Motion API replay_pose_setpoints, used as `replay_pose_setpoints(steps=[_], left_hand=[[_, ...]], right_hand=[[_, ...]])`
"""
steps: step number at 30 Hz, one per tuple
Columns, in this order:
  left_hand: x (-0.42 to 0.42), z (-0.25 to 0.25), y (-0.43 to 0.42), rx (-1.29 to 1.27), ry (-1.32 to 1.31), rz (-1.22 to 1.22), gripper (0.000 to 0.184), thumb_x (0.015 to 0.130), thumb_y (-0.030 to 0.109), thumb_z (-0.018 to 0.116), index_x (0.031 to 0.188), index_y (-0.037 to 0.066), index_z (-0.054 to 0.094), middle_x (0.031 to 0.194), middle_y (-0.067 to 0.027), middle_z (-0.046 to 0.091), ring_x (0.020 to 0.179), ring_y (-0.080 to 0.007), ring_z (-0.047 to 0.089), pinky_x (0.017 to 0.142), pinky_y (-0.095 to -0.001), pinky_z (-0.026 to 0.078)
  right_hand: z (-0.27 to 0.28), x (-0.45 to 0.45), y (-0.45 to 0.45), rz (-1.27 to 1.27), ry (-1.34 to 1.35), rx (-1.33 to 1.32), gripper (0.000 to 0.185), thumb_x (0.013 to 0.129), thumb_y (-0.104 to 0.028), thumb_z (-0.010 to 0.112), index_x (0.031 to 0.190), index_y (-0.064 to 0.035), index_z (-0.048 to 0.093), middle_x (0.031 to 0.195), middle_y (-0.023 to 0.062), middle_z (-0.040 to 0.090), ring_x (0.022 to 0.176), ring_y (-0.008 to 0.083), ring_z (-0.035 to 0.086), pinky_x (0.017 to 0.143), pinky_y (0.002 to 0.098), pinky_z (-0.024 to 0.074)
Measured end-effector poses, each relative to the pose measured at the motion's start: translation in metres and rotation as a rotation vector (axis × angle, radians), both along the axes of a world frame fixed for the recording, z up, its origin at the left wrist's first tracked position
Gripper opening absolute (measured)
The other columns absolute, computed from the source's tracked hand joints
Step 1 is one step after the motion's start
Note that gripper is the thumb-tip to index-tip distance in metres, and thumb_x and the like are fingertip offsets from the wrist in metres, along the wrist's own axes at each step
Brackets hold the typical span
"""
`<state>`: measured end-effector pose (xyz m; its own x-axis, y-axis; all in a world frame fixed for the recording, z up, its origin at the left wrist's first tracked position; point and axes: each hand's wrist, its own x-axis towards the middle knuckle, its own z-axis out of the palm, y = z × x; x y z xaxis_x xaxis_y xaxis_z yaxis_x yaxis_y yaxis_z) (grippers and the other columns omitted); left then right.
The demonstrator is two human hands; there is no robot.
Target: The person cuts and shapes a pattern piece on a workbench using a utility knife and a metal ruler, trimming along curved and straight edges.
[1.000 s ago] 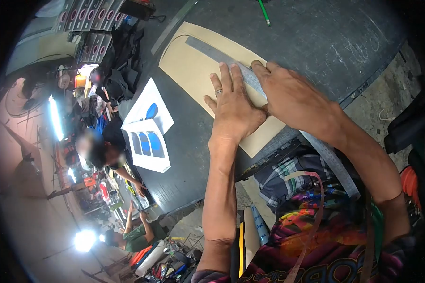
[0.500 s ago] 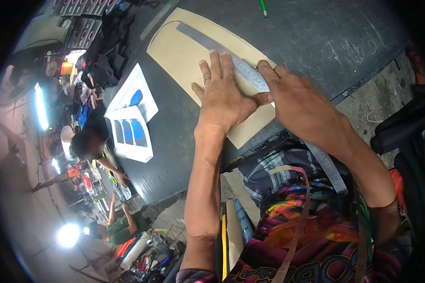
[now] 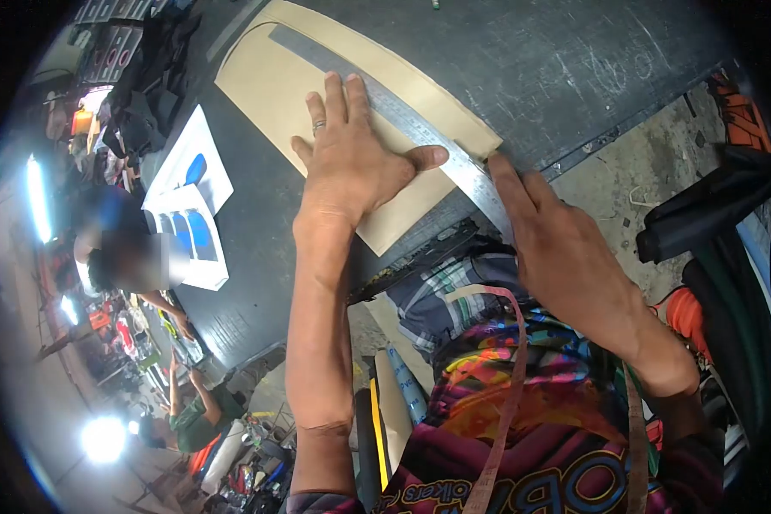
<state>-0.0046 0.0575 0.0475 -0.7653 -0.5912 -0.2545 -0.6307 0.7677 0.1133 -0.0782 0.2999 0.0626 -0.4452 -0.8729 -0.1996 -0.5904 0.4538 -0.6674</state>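
A long metal ruler (image 3: pixel 394 111) lies lengthwise across a tan sheet (image 3: pixel 265 73) with a curved far end, on the dark tabletop (image 3: pixel 265 317). My left hand (image 3: pixel 343 163) presses flat on the ruler and sheet, fingers spread, a ring on one finger. Past the sheet's near right corner, my right hand (image 3: pixel 557 248) is beside the ruler's edge with its fingers closed together. Something small shows at its fingertips, too small to make out. The ruler's near end is hidden behind my right hand.
White printed sheets with blue shapes (image 3: pixel 199 218) lie on the table's left part. A measuring tape (image 3: pixel 516 377) hangs over my shirt. Two people are at the left, one near the table (image 3: pixel 124 248). Black rolls (image 3: pixel 702 206) stand at the right.
My right hand has moved along the ruler toward my body, past the sheet's corner. My left hand stays on the ruler, its thumb now apart from my right hand. The whole view has shifted.
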Motion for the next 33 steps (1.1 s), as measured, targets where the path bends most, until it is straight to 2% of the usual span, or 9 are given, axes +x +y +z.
replay_pose_setpoints(steps=[8,12,15,17,19,20,24,30,33], left_hand=[[0.0,-0.002,-0.001,-0.01,-0.003,0.003,0.146,0.07,0.074,0.093,0.176,-0.001,0.025,0.184,-0.0254,0.017,0.172,-0.0464,0.007,0.135,-0.0705,0.013],[0.001,-0.001,-0.001,0.008,0.018,0.01,0.147,0.07,0.075,0.092,0.175,-0.002,0.025,0.184,-0.0263,0.017,0.172,-0.0465,0.007,0.135,-0.0709,0.012],[0.01,-0.003,0.002,-0.004,0.081,0.005,0.144,0.072,0.078,0.09,0.174,-0.002,0.027,0.182,-0.0289,0.02,0.171,-0.0473,0.011,0.135,-0.0707,0.012],[0.021,-0.01,0.0,-0.036,0.14,0.009,0.141,0.075,0.079,0.087,0.173,-0.003,0.029,0.181,-0.0304,0.022,0.171,-0.0479,0.014,0.134,-0.0704,0.013],[0.038,-0.026,-0.003,-0.099,0.34,-0.023,0.131,0.081,0.081,0.081,0.17,-0.005,0.036,0.178,-0.033,0.026,0.169,-0.0487,0.02,0.134,-0.0692,0.015],[0.045,-0.031,-0.003,-0.178,0.362,-0.029,0.117,0.092,0.08,0.071,0.167,-0.004,0.041,0.177,-0.03,0.031,0.167,-0.0485,0.025,0.134,-0.0678,0.018],[0.063,-0.039,-0.004,-0.249,0.299,-0.006,0.099,0.103,0.078,0.053,0.168,0.004,0.045,0.178,-0.022,0.036,0.166,-0.047,0.028,0.133,-0.068,0.019],[0.062,-0.035,-0.001,-0.253,0.271,0.022,0.096,0.104,0.078,0.054,0.168,0.007,0.046,0.178,-0.0219,0.035,0.167,-0.046,0.028,0.132,-0.0728,0.016],[0.054,-0.015,-0.005,-0.208,0.271,0.034,0.079,0.108,0.065,0.058,0.164,0.009,0.051,0.176,-0.0197,0.039,0.165,-0.0459,0.03,0.129,-0.0781,0.017]], right_hand=[[0.014,0.012,0.049,-0.002,-0.011,0.112,0.066,0.098,0.004,0.059,0.161,0.0031,0.041,0.12,0.0305,0.061,0.092,0.0552,0.07,0.077,0.0605,0.0589],[0.01,0.022,0.076,-0.091,0.002,-0.021,0.068,0.099,-0.007,0.07,0.162,-0.004,0.046,0.124,0.0266,0.061,0.09,0.0558,0.068,0.076,0.061,0.0582],[-0.003,0.023,0.076,-0.095,0.071,-0.048,0.078,0.093,-0.014,0.082,0.163,-0.0076,0.048,0.115,0.0242,0.063,0.087,0.0497,0.069,0.072,0.0559,0.0586],[-0.02,0.02,0.077,-0.151,0.02,-0.082,0.079,0.089,-0.007,0.082,0.161,-0.0093,0.05,0.125,0.0274,0.07,0.105,0.052,0.071,0.086,0.0544,0.0605],[-0.016,0.009,0.076,-0.243,-0.042,-0.144,0.075,0.087,-0.002,0.079,0.158,-0.0098,0.054,0.139,0.0305,0.07,0.121,0.054,0.069,0.101,0.0519,0.0585],[-0.005,-0.001,0.075,-0.284,-0.079,-0.105,0.074,0.087,-0.002,0.079,0.157,-0.0095,0.055,0.137,0.0303,0.071,0.121,0.0539,0.07,0.101,0.0513,0.0585],[0.008,-0.041,0.08,-0.381,-0.082,-0.049,0.069,0.087,-0.002,0.079,0.152,-0.0076,0.058,0.129,0.0272,0.074,0.114,0.0495,0.074,0.095,0.0461,0.0593],[-0.011,-0.093,0.071,-0.342,0.143,-0.162,0.067,0.088,-0.001,0.08,0.151,-0.0059,0.057,0.124,0.0246,0.074,0.1,0.0456,0.076,0.086,0.0453,0.0593],[-0.005,-0.114,0.051,-0.393,0.127,-0.098,0.067,0.088,-0.002,0.082,0.15,-0.0058,0.058,0.118,0.0272,0.076,0.105,0.0478,0.076,0.089,0.0468,0.0592]])
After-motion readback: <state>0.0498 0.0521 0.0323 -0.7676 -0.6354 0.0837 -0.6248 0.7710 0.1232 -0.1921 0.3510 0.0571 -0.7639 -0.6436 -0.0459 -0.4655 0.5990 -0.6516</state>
